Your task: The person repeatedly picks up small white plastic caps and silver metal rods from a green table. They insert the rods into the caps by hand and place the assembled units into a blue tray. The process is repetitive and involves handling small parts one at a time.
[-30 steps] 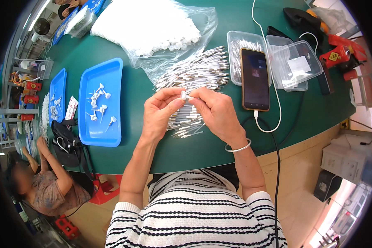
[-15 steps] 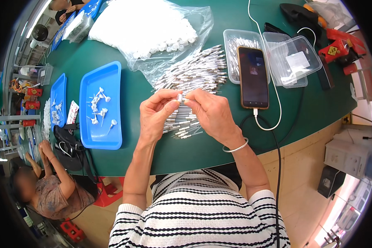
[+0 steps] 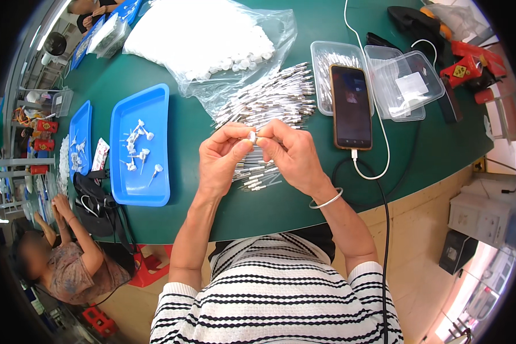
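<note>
Fingertip to fingertip, my hands meet over the near part of a heap of thin white and metal rods (image 3: 269, 100). My left hand (image 3: 219, 157) pinches a small white plastic cap (image 3: 252, 136) between thumb and index finger. My right hand (image 3: 292, 152) is closed in a pinch right against the cap; whatever its fingertips hold is hidden. Beyond the heap lies a clear plastic bag (image 3: 284, 34) full of white caps (image 3: 249, 61). To the left, a blue tray (image 3: 161, 143) holds several white caps with thin stems (image 3: 144, 155).
Right of the heap, a phone (image 3: 352, 109) with a charging cable (image 3: 391, 149) leans over a clear box of rods (image 3: 321, 57). Clear plastic lids or boxes (image 3: 413, 86) lie beside it. Another blue tray (image 3: 81, 114) and a black bag (image 3: 94, 212) are at left, near a seated co-worker (image 3: 80, 264).
My hands have shifted very slightly, and the white cap between the fingertips is turned a little and shows more. The trays and the heap stay put.
</note>
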`<move>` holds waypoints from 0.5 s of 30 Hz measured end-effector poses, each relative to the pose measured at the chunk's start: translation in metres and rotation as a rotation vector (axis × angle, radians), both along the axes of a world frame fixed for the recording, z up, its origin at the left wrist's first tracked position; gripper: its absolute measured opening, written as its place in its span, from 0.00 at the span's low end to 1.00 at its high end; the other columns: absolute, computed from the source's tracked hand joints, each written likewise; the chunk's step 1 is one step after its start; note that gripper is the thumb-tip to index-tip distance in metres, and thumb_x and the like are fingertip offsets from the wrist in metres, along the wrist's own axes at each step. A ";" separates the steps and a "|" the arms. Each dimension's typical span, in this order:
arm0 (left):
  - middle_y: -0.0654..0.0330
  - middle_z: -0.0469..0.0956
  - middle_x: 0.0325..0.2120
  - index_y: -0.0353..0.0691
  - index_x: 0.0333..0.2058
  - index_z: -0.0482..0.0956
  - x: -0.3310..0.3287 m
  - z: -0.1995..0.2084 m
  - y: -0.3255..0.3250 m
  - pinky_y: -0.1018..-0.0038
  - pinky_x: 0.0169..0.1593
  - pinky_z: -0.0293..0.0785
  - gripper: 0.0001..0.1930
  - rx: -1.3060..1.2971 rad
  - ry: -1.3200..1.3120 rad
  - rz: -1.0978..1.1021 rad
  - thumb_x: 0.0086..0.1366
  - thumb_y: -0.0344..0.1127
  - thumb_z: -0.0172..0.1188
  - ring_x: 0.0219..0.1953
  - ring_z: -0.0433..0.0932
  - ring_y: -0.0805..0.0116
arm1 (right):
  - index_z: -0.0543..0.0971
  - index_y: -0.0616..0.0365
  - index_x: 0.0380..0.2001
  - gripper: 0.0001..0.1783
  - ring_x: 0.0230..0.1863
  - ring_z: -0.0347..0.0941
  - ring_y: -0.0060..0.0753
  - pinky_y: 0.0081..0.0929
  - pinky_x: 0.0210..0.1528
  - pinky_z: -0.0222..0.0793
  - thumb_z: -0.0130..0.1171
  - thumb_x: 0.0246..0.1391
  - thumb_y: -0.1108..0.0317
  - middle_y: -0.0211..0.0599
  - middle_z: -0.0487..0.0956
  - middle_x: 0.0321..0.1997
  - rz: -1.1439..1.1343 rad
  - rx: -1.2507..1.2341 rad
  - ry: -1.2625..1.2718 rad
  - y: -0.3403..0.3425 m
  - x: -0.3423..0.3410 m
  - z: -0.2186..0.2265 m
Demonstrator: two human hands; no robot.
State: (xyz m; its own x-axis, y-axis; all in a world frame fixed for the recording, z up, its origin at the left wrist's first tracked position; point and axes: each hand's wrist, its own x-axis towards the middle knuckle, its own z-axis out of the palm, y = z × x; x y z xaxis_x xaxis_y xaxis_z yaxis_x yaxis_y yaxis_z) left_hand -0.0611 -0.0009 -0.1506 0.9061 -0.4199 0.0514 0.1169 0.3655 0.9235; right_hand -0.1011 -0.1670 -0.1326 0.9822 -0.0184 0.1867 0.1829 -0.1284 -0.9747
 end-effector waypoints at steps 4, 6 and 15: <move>0.60 0.75 0.39 0.31 0.40 0.78 -0.003 -0.002 -0.003 0.81 0.45 0.69 0.09 -0.016 -0.046 0.040 0.59 0.22 0.60 0.40 0.73 0.77 | 0.74 0.60 0.30 0.07 0.18 0.66 0.14 0.16 0.21 0.60 0.56 0.59 0.69 0.25 0.73 0.17 -0.037 -0.033 -0.063 0.005 0.000 -0.006; 0.60 0.75 0.39 0.31 0.40 0.78 -0.003 -0.002 -0.003 0.81 0.45 0.69 0.09 -0.021 -0.077 0.053 0.59 0.22 0.60 0.40 0.73 0.77 | 0.74 0.60 0.31 0.06 0.19 0.67 0.15 0.18 0.22 0.63 0.55 0.59 0.69 0.27 0.73 0.18 0.031 0.130 0.077 0.005 0.000 -0.005; 0.60 0.76 0.34 0.31 0.40 0.79 -0.002 0.010 0.003 0.77 0.44 0.69 0.11 0.065 -0.232 0.062 0.57 0.20 0.61 0.38 0.73 0.74 | 0.74 0.61 0.34 0.08 0.23 0.67 0.13 0.13 0.27 0.65 0.52 0.62 0.67 0.27 0.74 0.22 0.208 0.321 0.093 -0.001 0.001 -0.003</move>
State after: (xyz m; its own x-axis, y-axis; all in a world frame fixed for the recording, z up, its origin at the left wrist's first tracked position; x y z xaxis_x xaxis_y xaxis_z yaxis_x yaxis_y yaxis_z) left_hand -0.0632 0.0021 -0.1407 0.8973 -0.3734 0.2355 -0.1215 0.3038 0.9449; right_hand -0.0996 -0.1680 -0.1351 0.9837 0.1395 0.1137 0.0819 0.2157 -0.9730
